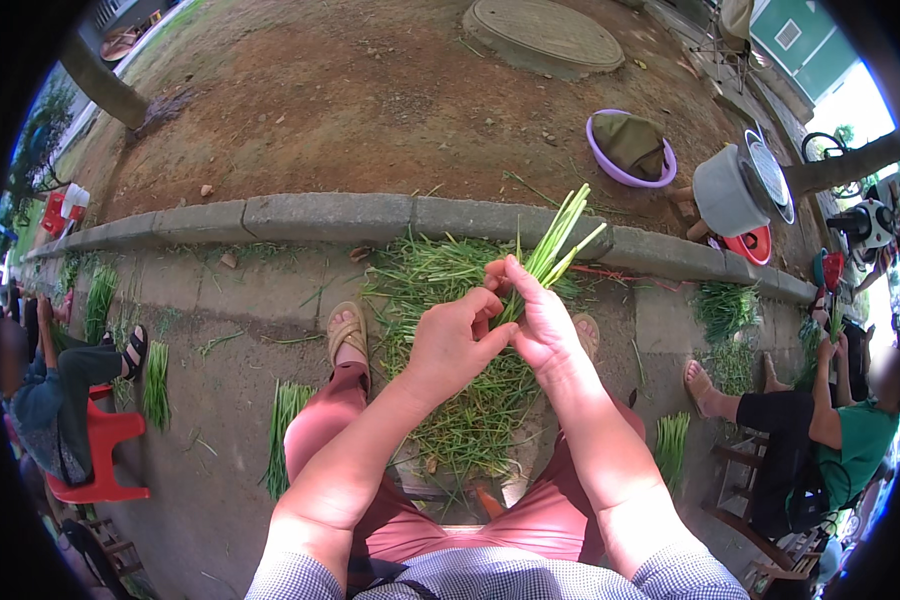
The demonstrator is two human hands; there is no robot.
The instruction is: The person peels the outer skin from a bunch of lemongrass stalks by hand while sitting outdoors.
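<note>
A small bunch of green stalks with pale ends (559,236), like garlic chives, is held up in my right hand (536,311), the pale ends pointing away from me. Close against it, my left hand (454,330) has its fingers curled at the lower part of the bunch; whether they grip a stalk cannot be told. Beneath both hands a heap of loose green leaves and stalks (472,427) covers the ground between my sandalled feet. A neat bundle of stalks (289,435) lies by my left leg, and another bundle (671,450) lies farther to the right.
A stone kerb (330,217) runs across in front of me. Beyond it are a purple basin (671,169) with a dark cloth and a grey bucket (720,187). One person sits on a red plastic stool (112,442) at left; another, in a green shirt (859,450), sits at right.
</note>
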